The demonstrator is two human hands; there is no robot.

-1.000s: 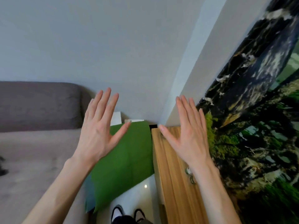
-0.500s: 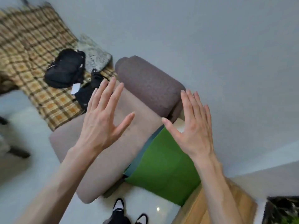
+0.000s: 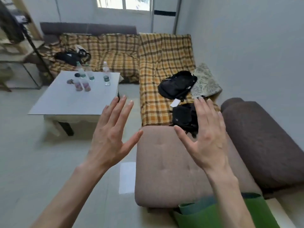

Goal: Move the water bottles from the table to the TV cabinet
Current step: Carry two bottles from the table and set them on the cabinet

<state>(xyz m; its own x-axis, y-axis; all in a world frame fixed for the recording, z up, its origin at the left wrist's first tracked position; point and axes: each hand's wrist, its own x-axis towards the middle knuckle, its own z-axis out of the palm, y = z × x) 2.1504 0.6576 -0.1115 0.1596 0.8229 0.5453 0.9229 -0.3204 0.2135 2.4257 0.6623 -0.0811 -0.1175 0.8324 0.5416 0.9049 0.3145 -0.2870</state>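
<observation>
While both your hands hang bare, left hand (image 3: 109, 137) and right hand (image 3: 206, 142) spread wide, holding nothing | water bottles (image 3: 89, 76) stand clustered on the white desk (image 3: 69, 101), upper left of frame; none looks moved | TV cabinet not in view; every carry seems left to do

View swung from wall and cabinet corner to the open room — hands' pose unaltered.

Wooden cabinet top and dark patterned panel seen a second ago are out of frame. New in view: white table (image 3: 65, 99) with water bottles (image 3: 85, 78) standing on it, window (image 3: 123, 3), full plaid-covered sofa (image 3: 148, 51). Green mat (image 3: 222, 216) has dropped to the lower right edge — brown ottoman (image 3: 164, 170) now lies under the raised hands.
</observation>
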